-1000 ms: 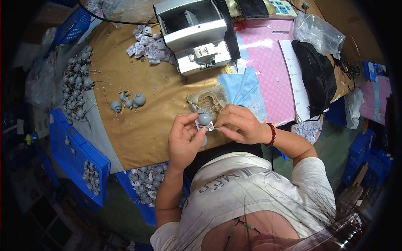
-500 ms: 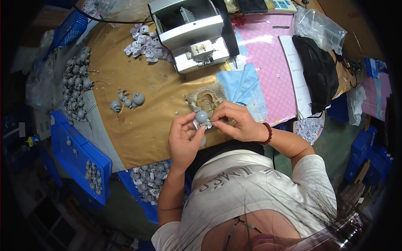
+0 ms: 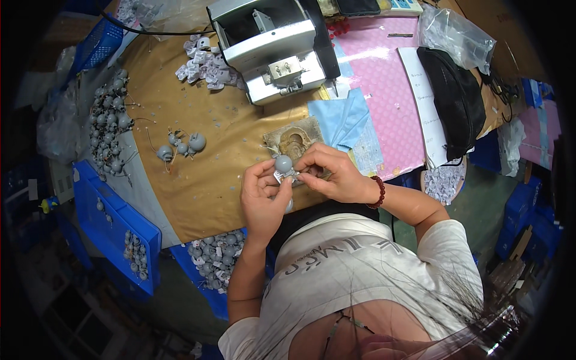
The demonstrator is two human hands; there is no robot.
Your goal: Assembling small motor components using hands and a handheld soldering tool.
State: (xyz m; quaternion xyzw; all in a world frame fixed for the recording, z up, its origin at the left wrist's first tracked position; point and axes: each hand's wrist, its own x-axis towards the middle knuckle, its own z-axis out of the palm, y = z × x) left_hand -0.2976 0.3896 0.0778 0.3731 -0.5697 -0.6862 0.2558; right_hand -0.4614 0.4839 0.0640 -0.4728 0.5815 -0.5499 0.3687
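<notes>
Between my hands, just in front of a worn square block with a round hollow (image 3: 311, 127), is a small part with a grey ball (image 3: 283, 162) on a whitish plastic base. My left hand (image 3: 264, 191) is closed on its left side, thumb and fingers pinching the base. On its right side my right hand (image 3: 332, 174) is closed in a pinch beside the base; whatever lies between its fingertips is too small to make out. A second rounded grey piece (image 3: 289, 206) shows partly below my left thumb.
Several grey ball parts with wires (image 3: 182, 144) lie on the brown sheet to the left, with a larger heap (image 3: 110, 129) beyond. White plastic pieces (image 3: 207, 63) sit near a silver machine (image 3: 270, 54). Blue cloth (image 3: 342, 120) and a black pouch (image 3: 450, 99) lie right. Blue trays (image 3: 114, 210) stand lower left.
Both hands and the grey ball part have shifted very slightly left and up in the picture. The right fingers have moved a little at the base; the left hand's grip looks the same.
</notes>
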